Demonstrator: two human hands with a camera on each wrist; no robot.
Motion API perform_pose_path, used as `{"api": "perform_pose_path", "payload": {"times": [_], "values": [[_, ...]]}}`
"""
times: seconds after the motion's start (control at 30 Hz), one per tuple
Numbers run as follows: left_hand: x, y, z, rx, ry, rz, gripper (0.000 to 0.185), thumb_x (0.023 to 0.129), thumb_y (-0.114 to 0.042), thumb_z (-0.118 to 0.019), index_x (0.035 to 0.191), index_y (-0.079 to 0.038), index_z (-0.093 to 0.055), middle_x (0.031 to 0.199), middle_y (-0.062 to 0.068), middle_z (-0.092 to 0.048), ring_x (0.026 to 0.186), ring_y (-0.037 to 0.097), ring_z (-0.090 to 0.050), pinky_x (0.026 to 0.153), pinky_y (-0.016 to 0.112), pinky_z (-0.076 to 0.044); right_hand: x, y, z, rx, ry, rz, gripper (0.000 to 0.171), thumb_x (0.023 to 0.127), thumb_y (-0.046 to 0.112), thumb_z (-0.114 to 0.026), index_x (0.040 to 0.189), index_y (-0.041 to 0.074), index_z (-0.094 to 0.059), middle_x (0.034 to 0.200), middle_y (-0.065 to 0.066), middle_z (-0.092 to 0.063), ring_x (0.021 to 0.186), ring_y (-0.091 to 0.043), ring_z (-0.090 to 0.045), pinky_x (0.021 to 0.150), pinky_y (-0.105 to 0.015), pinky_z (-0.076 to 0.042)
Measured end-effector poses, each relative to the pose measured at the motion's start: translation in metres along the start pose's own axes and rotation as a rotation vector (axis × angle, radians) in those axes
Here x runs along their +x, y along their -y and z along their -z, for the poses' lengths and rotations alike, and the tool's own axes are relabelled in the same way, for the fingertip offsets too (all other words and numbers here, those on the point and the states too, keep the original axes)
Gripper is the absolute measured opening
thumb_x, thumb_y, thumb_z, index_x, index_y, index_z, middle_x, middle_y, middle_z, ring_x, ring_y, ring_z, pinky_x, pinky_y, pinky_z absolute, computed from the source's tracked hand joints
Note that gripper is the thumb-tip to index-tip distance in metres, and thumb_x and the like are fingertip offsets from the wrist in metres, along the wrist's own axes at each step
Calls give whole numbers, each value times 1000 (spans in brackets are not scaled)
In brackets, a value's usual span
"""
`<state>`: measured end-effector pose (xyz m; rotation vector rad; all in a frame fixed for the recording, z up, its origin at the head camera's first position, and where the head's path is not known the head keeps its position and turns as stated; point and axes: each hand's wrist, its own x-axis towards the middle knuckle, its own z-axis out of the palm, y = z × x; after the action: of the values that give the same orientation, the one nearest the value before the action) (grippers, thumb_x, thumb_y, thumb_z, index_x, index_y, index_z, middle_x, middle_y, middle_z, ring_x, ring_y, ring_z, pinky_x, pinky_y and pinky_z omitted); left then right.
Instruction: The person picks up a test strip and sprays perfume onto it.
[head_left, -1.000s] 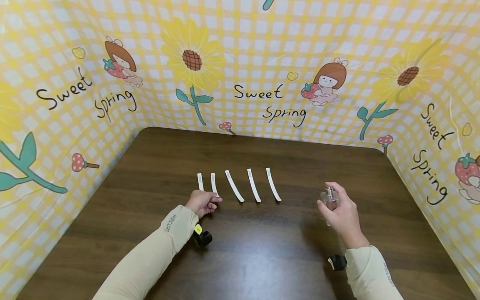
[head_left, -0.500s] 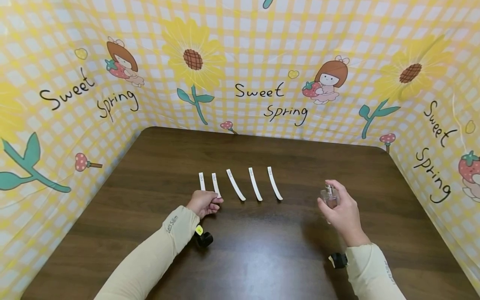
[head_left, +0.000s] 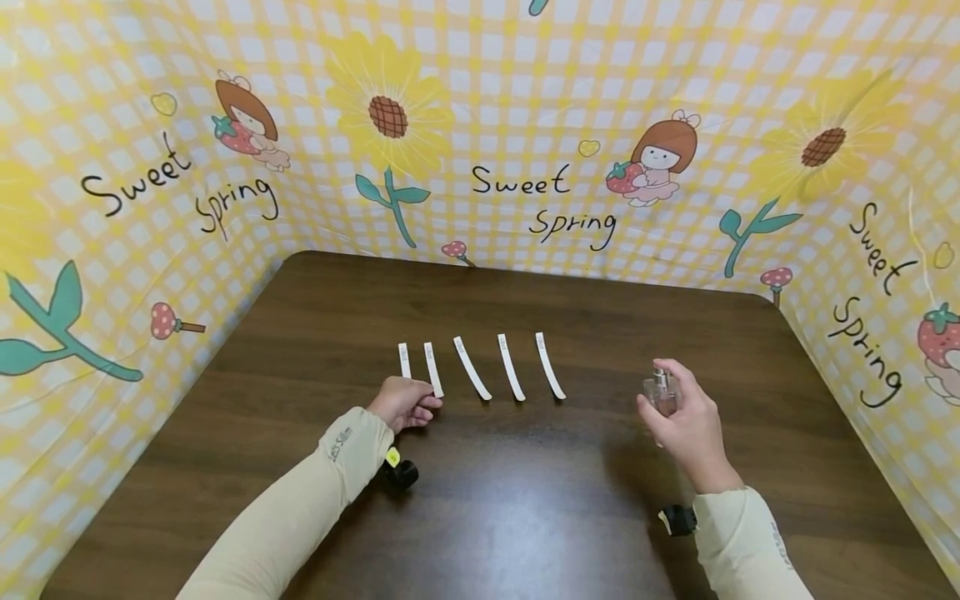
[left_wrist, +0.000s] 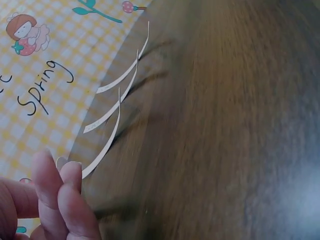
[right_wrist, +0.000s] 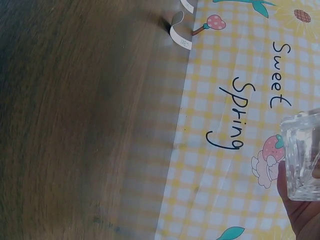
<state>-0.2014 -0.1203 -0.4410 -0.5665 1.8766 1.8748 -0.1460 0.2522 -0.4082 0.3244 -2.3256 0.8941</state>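
Observation:
Five white paper strips lie side by side mid-table; the leftmost strip (head_left: pixel 403 358) and the second strip (head_left: pixel 432 369) end at my left hand (head_left: pixel 406 403). Its fingers (left_wrist: pixel 60 200) are curled, and the tips meet the near end of a strip (left_wrist: pixel 102 147). My right hand (head_left: pixel 684 421) is to the right of the row and holds a small clear glass spray bottle (head_left: pixel 661 393) upright, just above the table. In the right wrist view the bottle (right_wrist: pixel 301 155) fills the right edge.
The dark wooden table (head_left: pixel 525 483) is walled on three sides by a yellow checked "Sweet Spring" backdrop (head_left: pixel 525 125). The other three strips (head_left: pixel 512 367) lie between my hands. Black wrist cameras (head_left: pixel 401 473) hang under both sleeves.
My left hand has drawn slightly left and back, so the second strip's near end now shows. The right hand and bottle have hardly moved.

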Motion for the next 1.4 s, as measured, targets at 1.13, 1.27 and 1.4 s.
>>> {"api": "perform_pose_path", "payload": {"times": [1.13,1.27,1.4], "values": [[9,-31,-44,608,-35,-189,19,90,-19,-63,92,0,-64,67,6,-64,41,11,-54,43,25,-49,-3,2,8,3,1,-102,51,72,2,-75,119,2,-55,70,-10,-57,58,-13,-48,52,-33,-43],[16,-28,-47,637,-52,-160,22,89,-21,-65,83,0,-63,62,6,-63,40,11,-53,42,26,-49,-3,1,8,0,1,-98,51,72,2,-75,119,3,-55,69,-10,-57,58,-13,-47,52,-34,-43],[21,-25,-51,664,-31,-142,26,88,-23,-66,76,0,-64,55,4,-60,37,10,-52,38,24,-46,-3,-1,8,-5,8,-98,52,71,0,-75,119,3,-55,69,-11,-57,58,-15,-48,52,-35,-43]]}}
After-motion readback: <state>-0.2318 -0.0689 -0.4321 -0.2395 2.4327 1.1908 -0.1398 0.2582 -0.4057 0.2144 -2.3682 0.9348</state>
